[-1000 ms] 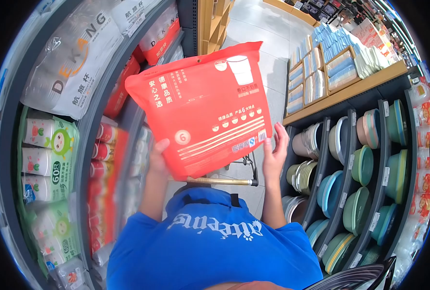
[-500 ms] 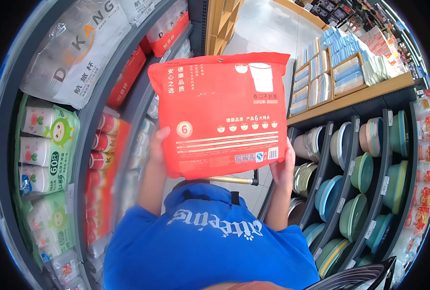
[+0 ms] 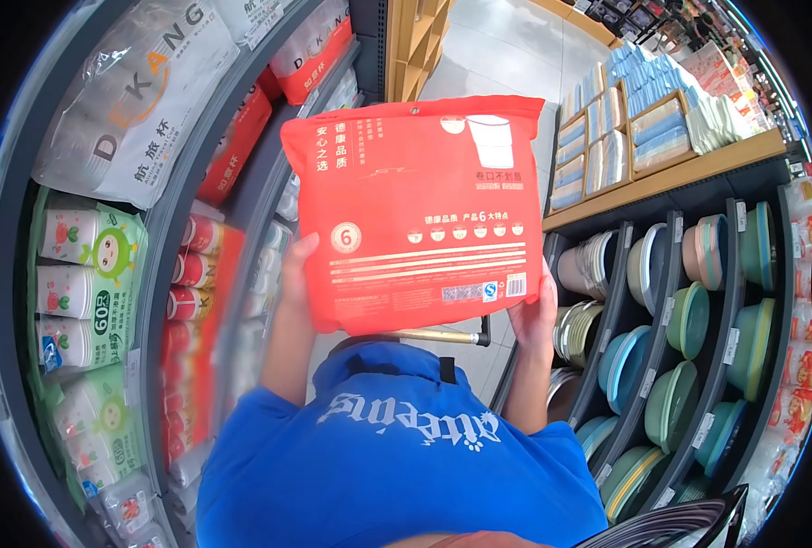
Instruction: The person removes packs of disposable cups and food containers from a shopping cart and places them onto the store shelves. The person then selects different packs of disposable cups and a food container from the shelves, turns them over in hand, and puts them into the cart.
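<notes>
A large red pack of paper cups (image 3: 415, 205) is held up in front of my chest, its printed face with a white cup picture turned toward me. My left hand (image 3: 301, 274) grips its lower left edge, and my right hand (image 3: 539, 315) grips the lower right corner. Most of the fingers are hidden behind the pack. Below it shows my blue shirt (image 3: 397, 457) with white lettering.
On the left, shelves hold green cup packs (image 3: 91, 283), a clear DEKANG cup bag (image 3: 137, 100) and red packs (image 3: 235, 151). Shelves on the right carry plastic basins (image 3: 671, 406). Folded blue and white cloths (image 3: 657, 137) lie behind. A metal bar (image 3: 442, 336) shows below the pack.
The pack has tilted very slightly, and its lower edge sits a little higher. Both hands keep their hold on it.
</notes>
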`<action>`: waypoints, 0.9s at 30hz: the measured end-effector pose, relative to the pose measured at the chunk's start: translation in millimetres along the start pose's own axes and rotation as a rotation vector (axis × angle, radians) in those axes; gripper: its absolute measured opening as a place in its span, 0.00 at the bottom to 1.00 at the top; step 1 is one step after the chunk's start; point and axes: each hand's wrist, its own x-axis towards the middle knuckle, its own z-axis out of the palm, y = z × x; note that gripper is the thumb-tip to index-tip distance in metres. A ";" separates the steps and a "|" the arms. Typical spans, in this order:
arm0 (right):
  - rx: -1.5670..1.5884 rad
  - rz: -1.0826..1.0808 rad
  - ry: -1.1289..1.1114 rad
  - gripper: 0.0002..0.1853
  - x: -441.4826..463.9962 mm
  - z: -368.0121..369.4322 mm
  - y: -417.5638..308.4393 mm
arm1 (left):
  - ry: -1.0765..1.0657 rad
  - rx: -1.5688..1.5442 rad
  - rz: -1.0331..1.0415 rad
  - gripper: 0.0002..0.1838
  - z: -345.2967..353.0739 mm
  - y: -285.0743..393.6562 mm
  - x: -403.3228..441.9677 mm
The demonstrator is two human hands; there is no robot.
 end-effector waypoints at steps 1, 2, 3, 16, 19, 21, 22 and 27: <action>0.003 0.012 0.008 0.45 -0.3 -1.9 -0.9 | 0.004 0.002 0.010 0.34 -1.4 -1.5 1.9; 0.006 0.023 0.016 0.46 -0.5 -2.8 -0.9 | 0.008 0.003 0.021 0.33 -2.4 -2.0 3.1; -0.001 0.009 0.015 0.45 -0.6 -2.8 0.0 | -0.005 -0.002 0.004 0.33 -3.1 -1.1 3.2; -0.043 -0.006 0.007 0.46 -6.3 -2.5 -2.4 | -0.052 0.000 -0.098 0.33 -4.2 0.4 0.2; -0.037 -0.005 -0.005 0.45 -6.9 -3.5 -2.7 | -0.050 0.008 -0.099 0.32 -3.8 -0.2 -0.4; -0.035 -0.004 -0.006 0.44 -7.3 -4.1 -2.8 | -0.045 0.014 -0.095 0.32 -4.1 -1.0 -0.7; -0.036 -0.001 -0.001 0.43 -7.7 -4.3 -2.9 | -0.039 0.016 -0.095 0.32 -4.9 -1.6 -0.8; -0.031 0.014 0.034 0.44 -8.9 -2.0 -2.7 | -0.018 0.009 -0.099 0.30 -3.4 -1.7 -1.4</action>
